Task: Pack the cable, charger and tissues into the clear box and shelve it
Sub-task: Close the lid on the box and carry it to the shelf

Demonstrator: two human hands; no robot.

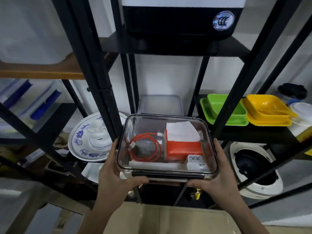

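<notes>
The clear box [209, 159] with its lid on is held level in front of a black shelf rack. Through the lid I see a coiled red cable [146, 147] on the left, an orange tissue pack [183, 146] with white tissues on top in the middle, and a white charger [195, 162] at the near right corner. My left hand [116, 176] grips the box's left near corner, thumb along the front edge. My right hand [219, 174] grips the right near corner the same way.
Black rack posts [101, 78] frame the bay ahead. Behind the box stands another clear container [160, 103]. A blue-and-white plate [81, 141] lies to the left. Green trays [224, 110] and yellow trays [268, 110] sit on the right shelf. A black-and-white appliance [179, 17] sits above.
</notes>
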